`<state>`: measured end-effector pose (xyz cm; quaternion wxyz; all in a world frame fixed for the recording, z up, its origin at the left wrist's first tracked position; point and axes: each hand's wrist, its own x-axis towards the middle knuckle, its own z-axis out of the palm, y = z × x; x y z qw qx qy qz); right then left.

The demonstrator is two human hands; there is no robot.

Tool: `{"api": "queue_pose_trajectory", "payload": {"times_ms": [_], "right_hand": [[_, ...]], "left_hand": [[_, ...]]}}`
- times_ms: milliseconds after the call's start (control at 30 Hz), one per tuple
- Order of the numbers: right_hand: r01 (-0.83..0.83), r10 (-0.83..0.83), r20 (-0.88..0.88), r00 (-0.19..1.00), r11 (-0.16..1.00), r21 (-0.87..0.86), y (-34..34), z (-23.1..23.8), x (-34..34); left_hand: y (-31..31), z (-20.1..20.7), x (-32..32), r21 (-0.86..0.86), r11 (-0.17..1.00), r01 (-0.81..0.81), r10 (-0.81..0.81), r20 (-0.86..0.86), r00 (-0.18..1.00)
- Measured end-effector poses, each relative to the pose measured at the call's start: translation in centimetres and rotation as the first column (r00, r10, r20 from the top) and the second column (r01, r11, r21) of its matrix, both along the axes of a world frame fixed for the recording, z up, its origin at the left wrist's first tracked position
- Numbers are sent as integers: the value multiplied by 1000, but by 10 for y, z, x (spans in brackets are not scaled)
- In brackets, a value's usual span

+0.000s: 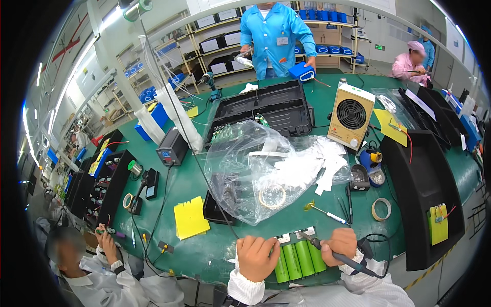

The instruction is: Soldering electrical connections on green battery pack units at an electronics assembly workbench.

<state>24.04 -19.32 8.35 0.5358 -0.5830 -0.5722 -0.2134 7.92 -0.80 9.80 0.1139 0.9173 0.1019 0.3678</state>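
A battery pack of green cylindrical cells (291, 262) lies at the table's front edge, with pale tabs along its far end. In my closed right hand (339, 246) is a soldering iron (353, 263), its tip pointing left over those tabs. My left hand (257, 257) is closed at the pack's left side, its fingertips hidden. Thin solder wire (204, 179) runs down to it from a reel (145, 5) overhead. Beyond the pack lie a white-handled tool (330, 215) and tweezers (343, 209).
Ahead lie a clear plastic bag (240, 179) and yellow sheets (191, 218). A fan unit (352, 115), an iron stand (371, 159) and a black tray (419, 204) stand right. One co-worker (87, 261) sits left; another (279, 41) stands across the table.
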Motion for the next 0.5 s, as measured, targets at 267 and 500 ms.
{"api": "queue_pose_trajectory", "payload": {"times_ms": [267, 500], "right_hand": [[2, -1, 15, 1000, 1000, -2, -1, -3, 2], [1, -1, -1, 1000, 1000, -8, -2, -3, 1]], "left_hand": [[-3, -1, 2, 14, 1000, 11, -11, -24, 1000], [-5, -1, 3, 30, 1000, 4, -4, -30, 1000]]}}
